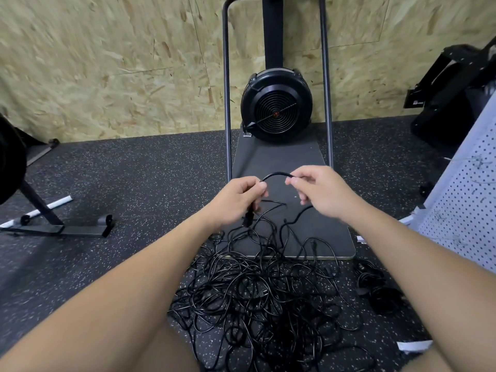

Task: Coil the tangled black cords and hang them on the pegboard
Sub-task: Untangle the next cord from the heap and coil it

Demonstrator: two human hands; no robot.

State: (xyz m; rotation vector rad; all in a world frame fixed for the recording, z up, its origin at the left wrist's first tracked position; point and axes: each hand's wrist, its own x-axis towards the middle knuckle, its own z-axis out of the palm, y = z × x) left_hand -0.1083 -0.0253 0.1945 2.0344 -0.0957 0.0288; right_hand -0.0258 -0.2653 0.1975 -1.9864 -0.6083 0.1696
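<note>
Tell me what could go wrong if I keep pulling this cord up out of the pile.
The cord held between the left hand and right hand runs down into the tangled pile, so pulling may tighten knots or drag other cords along. Loops lie over the machine's base plate and could snag on its edge.

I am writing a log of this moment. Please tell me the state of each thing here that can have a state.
Left hand: grips a cord near its plug.
Right hand: pinches the same cord.
Held cord: arched between both hands, lifted.
Cord pile: tangled, on the floor.
Coiled cords: bundled, lying right of the pile.
Pegboard: leaning, no cord on it.
</note>
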